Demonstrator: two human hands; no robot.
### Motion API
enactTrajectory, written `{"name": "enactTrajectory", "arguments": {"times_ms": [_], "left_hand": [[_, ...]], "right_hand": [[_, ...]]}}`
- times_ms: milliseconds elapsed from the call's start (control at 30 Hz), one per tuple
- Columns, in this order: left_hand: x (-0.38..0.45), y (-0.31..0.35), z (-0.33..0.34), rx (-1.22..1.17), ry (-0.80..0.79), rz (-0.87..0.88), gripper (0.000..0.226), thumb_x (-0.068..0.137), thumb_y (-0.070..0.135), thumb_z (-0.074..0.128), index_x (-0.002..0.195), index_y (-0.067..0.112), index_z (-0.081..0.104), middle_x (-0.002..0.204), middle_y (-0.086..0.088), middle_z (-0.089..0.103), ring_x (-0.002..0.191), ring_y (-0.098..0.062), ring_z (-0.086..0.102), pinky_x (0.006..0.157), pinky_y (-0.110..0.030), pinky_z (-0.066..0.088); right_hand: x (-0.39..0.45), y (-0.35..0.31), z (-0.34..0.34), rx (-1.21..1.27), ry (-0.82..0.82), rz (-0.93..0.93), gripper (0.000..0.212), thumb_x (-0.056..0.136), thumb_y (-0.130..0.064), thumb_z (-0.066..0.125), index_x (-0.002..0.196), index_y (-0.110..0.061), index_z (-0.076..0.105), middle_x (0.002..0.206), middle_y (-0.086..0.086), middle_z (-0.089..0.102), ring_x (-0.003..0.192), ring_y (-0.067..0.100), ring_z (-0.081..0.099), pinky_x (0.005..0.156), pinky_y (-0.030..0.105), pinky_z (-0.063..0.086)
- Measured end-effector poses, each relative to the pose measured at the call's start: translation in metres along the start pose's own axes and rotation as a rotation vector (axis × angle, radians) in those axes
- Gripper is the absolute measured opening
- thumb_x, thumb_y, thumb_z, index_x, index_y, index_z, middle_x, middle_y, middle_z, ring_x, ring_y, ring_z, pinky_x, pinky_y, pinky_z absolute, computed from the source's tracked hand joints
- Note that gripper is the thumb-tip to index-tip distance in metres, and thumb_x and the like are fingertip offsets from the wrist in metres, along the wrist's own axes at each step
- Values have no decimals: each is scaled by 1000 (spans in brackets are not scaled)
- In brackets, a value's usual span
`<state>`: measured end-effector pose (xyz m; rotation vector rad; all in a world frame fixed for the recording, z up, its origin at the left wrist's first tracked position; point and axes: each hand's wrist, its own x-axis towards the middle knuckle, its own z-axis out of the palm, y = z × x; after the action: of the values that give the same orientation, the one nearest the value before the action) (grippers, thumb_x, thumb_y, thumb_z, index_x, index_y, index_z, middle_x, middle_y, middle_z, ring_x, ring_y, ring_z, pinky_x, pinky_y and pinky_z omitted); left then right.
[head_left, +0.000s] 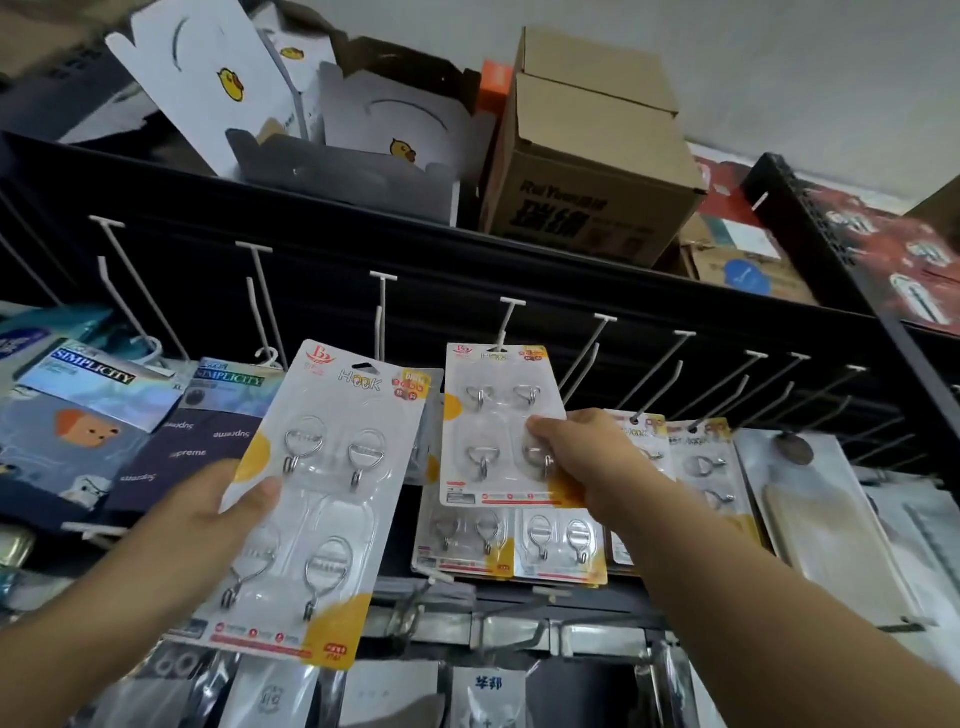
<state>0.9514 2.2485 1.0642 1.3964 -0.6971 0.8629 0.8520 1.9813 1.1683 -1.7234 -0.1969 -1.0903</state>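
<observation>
The fingers of the left grip (218, 499) were hidden behind the large hook pack (332, 467), which was held tilted at lower left with only the thumb seen on its front; four hooks were counted in it. The small hook pack (488, 415), also of four hooks, was pinched by the right grip (582, 452) at the tip of a white peg (508, 322); whether it was threaded could not be told.
</observation>
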Motion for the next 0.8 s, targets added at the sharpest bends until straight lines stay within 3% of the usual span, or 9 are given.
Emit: {"name": "enactTrajectory", "arguments": {"times_ms": [133, 200, 267, 400, 433, 533, 700, 800], "left_hand": [[-2, 3, 1, -17, 16, -22, 37, 66, 62, 55, 96, 42, 64, 104, 6, 70, 100, -26, 65, 89, -55, 50], [-1, 3, 2, -42, 22, -22, 32, 70, 61, 56, 97, 44, 64, 107, 5, 69, 100, -27, 64, 87, -55, 51], [0, 5, 3, -66, 49, -24, 11, 82, 52, 57, 89, 48, 65, 105, 4, 69, 99, -28, 64, 86, -56, 51], [3, 9, 3, -79, 36, -33, 14, 91, 40, 57, 84, 46, 67, 100, 4, 72, 99, -29, 65, 87, -58, 50], [4, 10, 2, -84, 25, -33, 13, 91, 40, 57, 84, 46, 67, 101, 2, 72, 99, -31, 65, 87, -58, 50], [8, 10, -1, -107, 38, -42, 13, 90, 40, 58, 83, 45, 68, 102, -4, 72, 97, -34, 66, 88, -60, 49], [13, 11, -1, -114, 16, -47, 13, 91, 35, 58, 89, 36, 71, 92, -1, 76, 94, -33, 68, 91, -58, 48], [14, 13, 0, -133, -15, -61, 14, 91, 33, 57, 96, 29, 69, 93, -2, 76, 95, -33, 68, 93, -58, 47]], "right_hand": [[5, 10, 5, -12, 8, 22, 25, 93, -23, 59, 111, -6, 53, 89, 9, 61, 67, 21, 59, 44, 23, 47], [9, 18, 8, -57, -2, 57, 29, 94, -24, 58, 115, -5, 52, 89, 10, 61, 69, 21, 58, 50, 27, 49], [12, 26, 13, -124, -22, 77, 25, 96, -24, 54, 112, -5, 50, 81, 8, 59, 64, 18, 56, 52, 27, 49], [28, 42, 26, -310, -22, 100, 38, 98, -33, 46, 125, -6, 47, 102, 14, 59, 82, 24, 57, 65, 31, 48], [32, 45, 29, -337, -23, 110, 38, 98, -33, 45, 125, -6, 46, 98, 12, 58, 79, 22, 56, 64, 31, 47], [44, 49, 37, -398, -37, 180, 28, 100, -29, 43, 114, -5, 47, 81, 7, 50, 69, 17, 50, 70, 31, 46], [64, 60, 46, -520, -120, 220, 31, 102, -26, 36, 74, -14, 42, 89, 7, 53, 86, 23, 52, 89, 36, 49], [69, 61, 46, -571, -136, 219, 32, 101, -25, 40, 70, -16, 42, 82, 6, 53, 84, 24, 53, 90, 37, 50]]}}
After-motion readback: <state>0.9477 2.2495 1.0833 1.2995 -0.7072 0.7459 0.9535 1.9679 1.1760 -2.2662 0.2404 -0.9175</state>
